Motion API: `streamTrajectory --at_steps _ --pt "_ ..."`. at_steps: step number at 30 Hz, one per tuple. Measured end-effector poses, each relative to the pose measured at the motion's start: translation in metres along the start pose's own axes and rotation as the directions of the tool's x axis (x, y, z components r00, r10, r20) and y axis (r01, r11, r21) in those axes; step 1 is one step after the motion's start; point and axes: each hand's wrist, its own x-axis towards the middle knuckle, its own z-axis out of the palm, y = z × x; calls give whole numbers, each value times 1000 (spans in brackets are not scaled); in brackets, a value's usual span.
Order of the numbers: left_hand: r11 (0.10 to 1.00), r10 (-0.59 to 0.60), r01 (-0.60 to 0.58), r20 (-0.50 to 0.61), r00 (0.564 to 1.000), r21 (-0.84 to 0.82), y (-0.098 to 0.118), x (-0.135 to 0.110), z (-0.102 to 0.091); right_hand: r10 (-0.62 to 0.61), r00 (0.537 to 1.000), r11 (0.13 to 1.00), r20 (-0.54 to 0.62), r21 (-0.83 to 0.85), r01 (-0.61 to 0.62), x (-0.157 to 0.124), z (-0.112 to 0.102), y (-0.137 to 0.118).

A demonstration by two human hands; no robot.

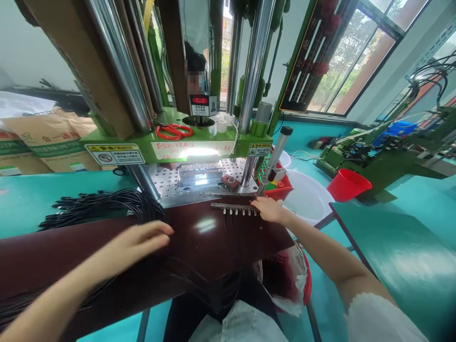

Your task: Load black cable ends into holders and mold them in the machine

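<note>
My left hand [137, 242] hovers over the dark brown worktable [199, 237], fingers stretched out and together, close to a bundle of black cables [103, 206] lying at the table's left. My right hand [270, 209] rests at the right end of a metal fixture bar [233, 207] that holds a row of small plugs with black wires trailing toward me. Its fingers curl on the bar's end. Behind the bar sits the perforated metal plate [199, 178] of a green moulding press [171, 142].
Red scissors [174, 130] and tape rolls lie on the press's green deck. A white basin [306, 197], a red basket and a red bucket [347, 184] stand to the right. Cardboard sacks sit far left. Another green machine stands at the right, on a teal floor.
</note>
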Motion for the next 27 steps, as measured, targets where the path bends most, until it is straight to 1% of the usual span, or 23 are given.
streamTrajectory --at_steps 1,2,3,5,6,8,9,11,13,14,15,16,17,18,19,20,21,22,23,25,27 --pt "991 47 -66 159 986 118 0 -8 26 1 1000 1000 12 -25 0 -1 -2 -3" --pt "968 91 -150 281 955 200 -2 -14 51 2 1000 999 24 -43 -1 -1 -5 -6" --pt "942 143 -231 332 932 244 -5 -18 74 4 999 998 37 -55 -2 0 -10 -9" --pt "892 211 -319 327 921 322 -13 -23 112 12 998 998 62 -62 -8 5 -21 -14" --pt "870 225 -334 311 923 363 -16 -23 126 24 997 998 67 -62 -19 8 -27 -17" --pt "838 213 -334 305 928 431 -20 -22 145 66 996 996 57 -56 -62 15 -38 -21" --pt "829 201 -327 303 931 454 -21 -21 150 93 995 995 42 -49 -91 20 -42 -22" --pt "825 185 -312 297 937 471 -20 -18 155 144 990 989 5 -23 -144 29 -46 -24" --pt "855 174 -291 290 941 429 -19 -14 156 169 985 985 -25 23 -169 38 -47 -24" --pt "890 148 -259 299 943 375 -18 -12 155 169 985 984 -38 52 -167 43 -48 -24" --pt "935 105 -200 311 945 292 -18 -9 155 163 985 984 -52 84 -159 48 -48 -24" --pt "979 51 -113 331 942 171 -17 -5 155 152 986 983 -68 116 -143 54 -49 -24" --pt "1000 -7 -1 365 931 21 -17 -1 155 135 987 982 -85 147 -121 60 -50 -24" --pt "984 -54 119 409 911 -136 -17 4 157 116 988 979 -104 177 -96 67 -51 -25" --pt "935 -79 226 458 885 -275 -17 9 159 95 988 976 -123 205 -69 74 -53 -27" --pt "874 -83 307 506 859 -378 -16 15 161 75 988 972 -137 230 -42 81 -56 -29" --pt "822 -71 359 547 834 -442 -16 21 164 57 987 967 -148 253 -18 89 -58 -32" --pt "791 -56 384 569 821 -477 -17 27 167 43 987 962 -156 272 1 97 -59 -35" --pt "777 -54 395 574 817 -490 -18 34 170 35 987 957 -159 288 13 105 -60 -38" --pt "769 -85 407 553 829 -493 -19 48 173 39 987 950 -156 311 12 121 -61 -42" --pt "760 -139 427 519 843 -490 -21 64 172 69 986 946 -149 324 -17 137 -59 -44"
